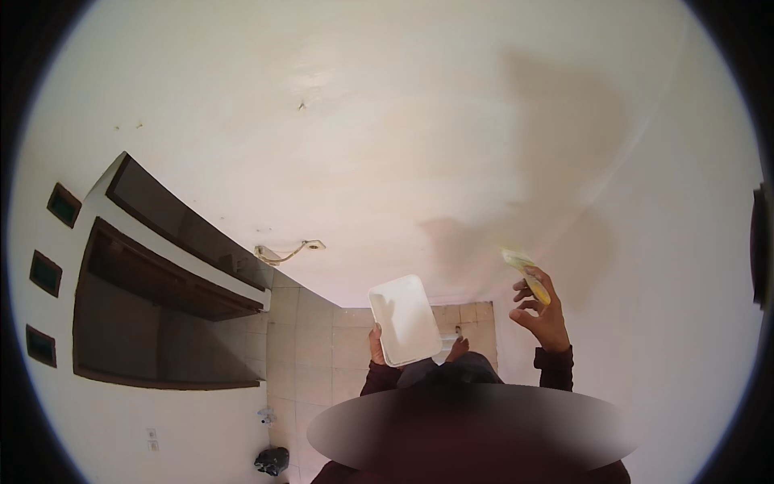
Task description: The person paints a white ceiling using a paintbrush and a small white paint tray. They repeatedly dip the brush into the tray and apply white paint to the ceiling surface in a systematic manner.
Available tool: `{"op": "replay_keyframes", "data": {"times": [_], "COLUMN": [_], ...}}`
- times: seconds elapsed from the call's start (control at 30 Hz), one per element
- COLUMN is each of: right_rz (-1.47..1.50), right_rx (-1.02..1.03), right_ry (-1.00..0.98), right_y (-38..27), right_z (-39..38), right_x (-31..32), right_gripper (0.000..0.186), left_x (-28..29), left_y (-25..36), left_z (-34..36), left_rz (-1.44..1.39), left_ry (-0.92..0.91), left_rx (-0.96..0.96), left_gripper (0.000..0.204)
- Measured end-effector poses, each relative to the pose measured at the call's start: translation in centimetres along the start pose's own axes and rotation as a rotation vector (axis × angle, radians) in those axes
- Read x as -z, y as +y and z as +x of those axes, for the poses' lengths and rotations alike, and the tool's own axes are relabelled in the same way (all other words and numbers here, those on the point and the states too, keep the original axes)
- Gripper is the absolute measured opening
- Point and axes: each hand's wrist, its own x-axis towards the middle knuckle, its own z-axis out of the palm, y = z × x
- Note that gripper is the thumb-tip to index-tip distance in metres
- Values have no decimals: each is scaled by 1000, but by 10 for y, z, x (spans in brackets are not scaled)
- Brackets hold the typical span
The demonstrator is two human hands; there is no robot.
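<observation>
My left hand [376, 345] grips the left edge of a shallow white rectangular tray [405, 316] in front of my body. The tray is tilted, its inside faces me, and no separate contents can be made out. Higher up and to the right, my right hand [548, 320] is raised with its fingers closed around a small yellow tool [517, 260] with a broad, pale end. The tool's exact kind is unclear. That end is close to the pale wall [387, 177]; whether it touches cannot be told. Shadows fall on the wall around it.
A cable with a small fitting [313, 244] hangs on the wall left of the tray. Dark-framed openings [161, 306] are at the left. Below lies a tiled floor [310, 347], with a bare foot [458, 348] and a black bag [272, 461]. A dark object [759, 246] is at the right rim.
</observation>
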Motion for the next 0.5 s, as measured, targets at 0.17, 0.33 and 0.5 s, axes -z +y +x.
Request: {"op": "replay_keyframes", "data": {"times": [0.17,0.33,0.5], "right_rz": [33,351,670], "right_rx": [172,69,-282], "right_ry": [607,726,396], "right_y": [28,0,27], "right_z": [-1,3,-7], "right_x": [22,48,83], "right_gripper": [13,40,43], "left_x": [-36,-47,-78], "left_y": [-14,-36,-53], "left_z": [6,21,40], "left_rz": [24,62,134], "left_ry": [14,4,-40], "left_rx": [26,93,141], "left_gripper": [70,79,73]}}
